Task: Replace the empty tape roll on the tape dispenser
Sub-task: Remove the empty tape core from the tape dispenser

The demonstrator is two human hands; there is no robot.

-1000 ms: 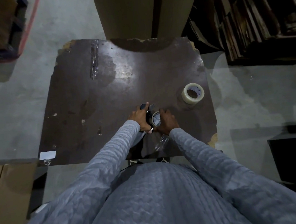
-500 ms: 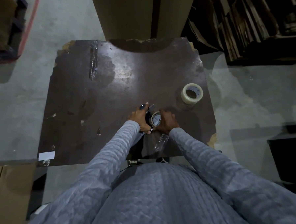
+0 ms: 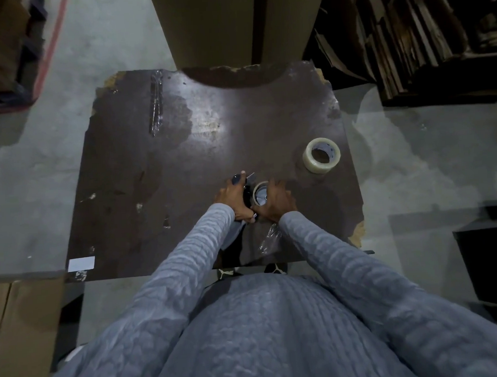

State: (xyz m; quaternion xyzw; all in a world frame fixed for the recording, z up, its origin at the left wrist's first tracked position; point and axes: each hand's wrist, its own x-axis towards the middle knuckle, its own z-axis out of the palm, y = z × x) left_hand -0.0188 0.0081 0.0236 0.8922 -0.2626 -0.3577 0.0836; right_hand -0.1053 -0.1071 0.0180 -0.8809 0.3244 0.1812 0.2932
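Both hands work at centre frame: the left hand [image 3: 233,199] is wrapped in a firm grip around the tape dispenser [image 3: 246,192], pinning it to the dark desk [image 3: 143,176], while the right hand [image 3: 276,199] curls over the spent tape roll [image 3: 259,194] seated in it, fingers closed on its rim. A full roll of clear tape [image 3: 321,155] lies flat, well apart, toward the desk's right edge. Judging by this, the old core is being pulled off; next it must slide free, then the full roll goes on.

tape dispenser [image 3: 246,192] mostly hidden under both hands, grip unclear
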